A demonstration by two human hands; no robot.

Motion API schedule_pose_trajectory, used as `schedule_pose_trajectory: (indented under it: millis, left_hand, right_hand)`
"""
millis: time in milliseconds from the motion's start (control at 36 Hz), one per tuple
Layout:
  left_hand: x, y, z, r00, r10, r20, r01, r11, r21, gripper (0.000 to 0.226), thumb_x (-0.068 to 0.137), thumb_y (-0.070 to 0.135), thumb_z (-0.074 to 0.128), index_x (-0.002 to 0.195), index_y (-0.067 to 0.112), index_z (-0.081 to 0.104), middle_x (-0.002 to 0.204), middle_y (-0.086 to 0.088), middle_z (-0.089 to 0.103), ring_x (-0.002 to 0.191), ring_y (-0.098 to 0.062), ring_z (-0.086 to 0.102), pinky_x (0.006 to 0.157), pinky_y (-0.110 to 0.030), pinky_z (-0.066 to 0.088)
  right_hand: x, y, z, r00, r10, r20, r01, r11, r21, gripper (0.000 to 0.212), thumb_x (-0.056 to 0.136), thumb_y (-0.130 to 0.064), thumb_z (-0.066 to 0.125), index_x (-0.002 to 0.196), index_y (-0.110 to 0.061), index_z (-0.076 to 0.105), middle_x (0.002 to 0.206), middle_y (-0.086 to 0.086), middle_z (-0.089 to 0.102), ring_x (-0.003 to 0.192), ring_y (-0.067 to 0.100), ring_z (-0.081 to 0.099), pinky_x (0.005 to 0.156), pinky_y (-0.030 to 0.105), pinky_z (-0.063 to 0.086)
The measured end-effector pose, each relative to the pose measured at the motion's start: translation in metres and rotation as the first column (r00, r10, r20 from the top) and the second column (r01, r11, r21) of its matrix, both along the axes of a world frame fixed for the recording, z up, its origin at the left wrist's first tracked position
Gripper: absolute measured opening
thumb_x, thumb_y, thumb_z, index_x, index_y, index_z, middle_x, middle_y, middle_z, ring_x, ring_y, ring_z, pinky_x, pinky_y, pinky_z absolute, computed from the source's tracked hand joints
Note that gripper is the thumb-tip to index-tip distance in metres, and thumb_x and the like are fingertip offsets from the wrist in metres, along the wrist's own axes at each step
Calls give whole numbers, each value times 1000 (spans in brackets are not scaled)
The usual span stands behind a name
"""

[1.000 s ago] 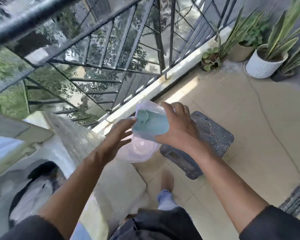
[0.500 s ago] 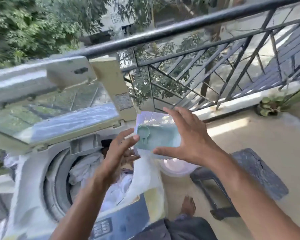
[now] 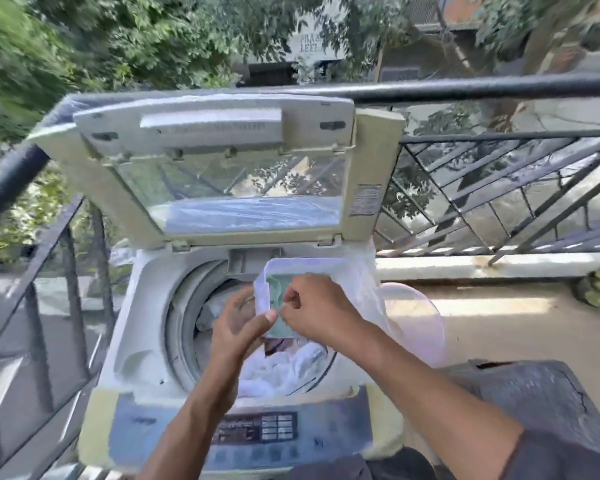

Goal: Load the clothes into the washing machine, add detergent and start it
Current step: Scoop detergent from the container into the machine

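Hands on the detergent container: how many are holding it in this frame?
2. The left hand grips the detergent container from the left side; the right hand pinches it from the right, above the clothes in the open washing machine.

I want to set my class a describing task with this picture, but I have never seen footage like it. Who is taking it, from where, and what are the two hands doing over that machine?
There is no robot here: a person wears a wide-angle camera on the head, so you look down along their own arms. Below is a top-loading washing machine on a balcony, its lid raised, with white clothes in the drum. Over the drum, the left hand holds a clear plastic bag with a pale green packet in it, probably the detergent. The right hand has a pinching grip at the bag's opening. The control panel is nearest the person. A round pale tub stands to the right.
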State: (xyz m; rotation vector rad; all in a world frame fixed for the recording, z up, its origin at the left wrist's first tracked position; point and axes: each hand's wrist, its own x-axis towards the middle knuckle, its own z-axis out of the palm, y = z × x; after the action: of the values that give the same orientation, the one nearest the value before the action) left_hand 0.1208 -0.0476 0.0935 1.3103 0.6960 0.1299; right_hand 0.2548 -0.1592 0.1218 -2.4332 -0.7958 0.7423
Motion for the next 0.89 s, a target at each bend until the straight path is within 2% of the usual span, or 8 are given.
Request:
schedule_pose_trajectory:
  millis: [83,306,417,472,528,611,722,889]
  left_hand:
    - [-15,10,-6,1000,16,-18,-16,1000,0,80,68,53,86,140,35,59,132,2,75,122,-20,72,92,-31,55]
    - [-43,26,-11,996,86,-18,-86,996,2,71,58,56,84,126,46,66,121,16,77,113,-5,73,89,-30,54]
    - [-51,37,-12,993,114,-19,-114,994,4,80,56,56,85,132,40,64,122,12,77,113,-2,72,90,-28,54]
    - [-56,43,-13,992,123,-23,-123,992,0,84,56,56,85,135,39,62,122,12,76,113,1,71,90,-26,54]
    - [-59,48,-14,992,121,-29,-122,993,-6,85,56,56,84,136,40,60,119,20,76,110,5,71,86,-22,55]
    - [-63,57,-16,993,110,-38,-110,994,-1,84,57,56,84,136,41,59,115,34,72,106,13,69,85,-28,52]
    - [-68,69,-20,993,102,-52,-102,995,6,85,56,57,86,137,43,61,118,30,72,111,12,67,91,-29,53]
    - [-74,81,-23,994,94,-61,-94,996,10,83,57,60,87,135,45,63,122,24,73,114,3,70,94,-34,55]
  right_hand:
    - [-8,26,-22,999,-52,3,52,997,-50,35,82,-19,64,54,-19,44,51,-5,41,52,21,42,44,27,29]
    - [-26,62,-42,996,-87,-21,86,995,-46,37,78,-18,62,54,-21,34,50,-6,32,45,14,29,44,29,21]
    - [-34,76,-49,988,-142,-62,141,990,-11,34,77,-17,67,50,-14,46,40,-6,43,43,13,42,45,28,34]
    - [-37,82,-51,983,-160,-89,159,987,-19,19,77,-23,69,64,-11,64,58,-6,65,58,15,63,54,32,53]
    - [-40,87,-52,978,-176,-112,176,984,-12,17,75,-27,70,77,-11,72,73,-2,74,71,17,72,64,37,62]
    - [-43,94,-53,974,-182,-135,181,983,-16,23,68,-30,69,79,-10,73,73,-2,75,69,16,73,65,37,61]
    - [-45,101,-54,962,-191,-193,196,981,3,28,65,-28,71,80,-5,72,80,8,75,66,19,70,68,43,61]
    - [-48,101,-49,977,-173,-125,174,985,-4,8,71,-28,79,74,-21,76,71,-11,74,70,8,70,67,33,61]
